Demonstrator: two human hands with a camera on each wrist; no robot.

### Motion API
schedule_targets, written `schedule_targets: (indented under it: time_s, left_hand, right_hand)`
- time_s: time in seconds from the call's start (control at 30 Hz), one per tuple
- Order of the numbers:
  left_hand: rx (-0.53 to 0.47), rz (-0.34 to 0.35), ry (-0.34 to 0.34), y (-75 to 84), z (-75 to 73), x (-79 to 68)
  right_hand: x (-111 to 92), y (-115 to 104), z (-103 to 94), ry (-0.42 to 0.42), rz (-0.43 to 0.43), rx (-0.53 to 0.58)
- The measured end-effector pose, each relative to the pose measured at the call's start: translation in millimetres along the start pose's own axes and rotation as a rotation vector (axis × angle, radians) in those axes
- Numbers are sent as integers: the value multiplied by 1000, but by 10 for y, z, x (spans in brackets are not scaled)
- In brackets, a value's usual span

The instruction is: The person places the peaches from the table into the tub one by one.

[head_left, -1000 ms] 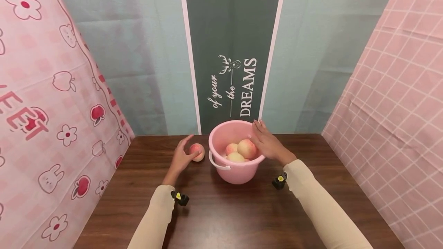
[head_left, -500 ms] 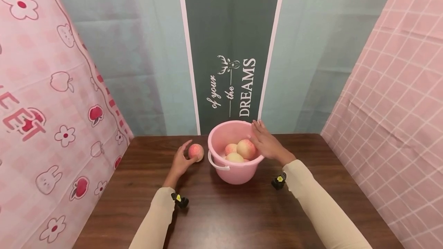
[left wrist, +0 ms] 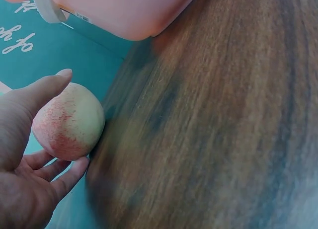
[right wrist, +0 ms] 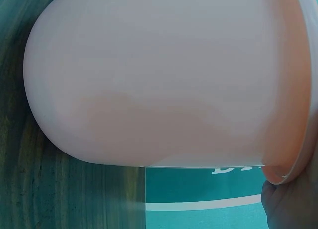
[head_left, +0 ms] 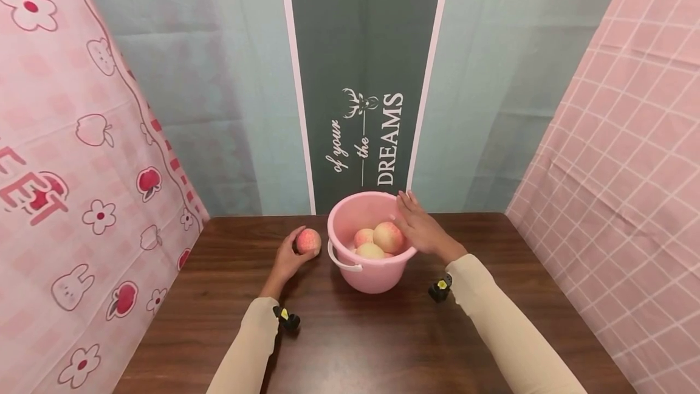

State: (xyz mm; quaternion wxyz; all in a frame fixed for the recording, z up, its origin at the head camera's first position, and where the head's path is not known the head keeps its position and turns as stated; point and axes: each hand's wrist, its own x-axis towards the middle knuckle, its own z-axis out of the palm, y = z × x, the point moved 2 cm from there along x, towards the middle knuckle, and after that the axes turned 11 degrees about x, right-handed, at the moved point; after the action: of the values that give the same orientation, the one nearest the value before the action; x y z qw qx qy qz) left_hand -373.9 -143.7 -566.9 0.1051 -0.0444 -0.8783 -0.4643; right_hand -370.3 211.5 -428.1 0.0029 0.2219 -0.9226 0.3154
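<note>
In the head view my left hand (head_left: 288,257) curls round a red-and-cream peach (head_left: 308,241) near the table's back edge. The left wrist view shows the thumb on one side of this peach (left wrist: 69,122) and the fingertips on the other; it sits on the wood. To its right stands a pink bucket (head_left: 374,275) with several peaches (head_left: 389,237) inside. My right hand (head_left: 425,230) holds the bucket's right rim, thumb on the inner side and fingers along the outside. In the right wrist view the bucket wall (right wrist: 159,80) hides most of that hand.
The bucket's white handle (head_left: 344,260) hangs down on its left side. Brown wood table (head_left: 350,345) spreads in front of the hands. Cloth backdrops (head_left: 219,108) surround it at the back and both sides.
My left fingers and thumb have closed in round the peach from a wider spread. The bucket and my right hand have stayed in place.
</note>
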Motion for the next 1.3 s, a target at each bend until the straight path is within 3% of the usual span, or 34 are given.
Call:
schedule_targets:
  time_s: [0.33,0.93,1.3]
  left_hand:
    - [-12,-36,19,23,-9,43]
    - [-35,-46,67,-8,-117,-22]
    - [-39,-51,107,168,-232,-25]
  right_hand:
    - [4,-40,-40,0,6,4]
    - [37,-27,-17,6,-12,-5]
    - [14,4,8,5,-9,7]
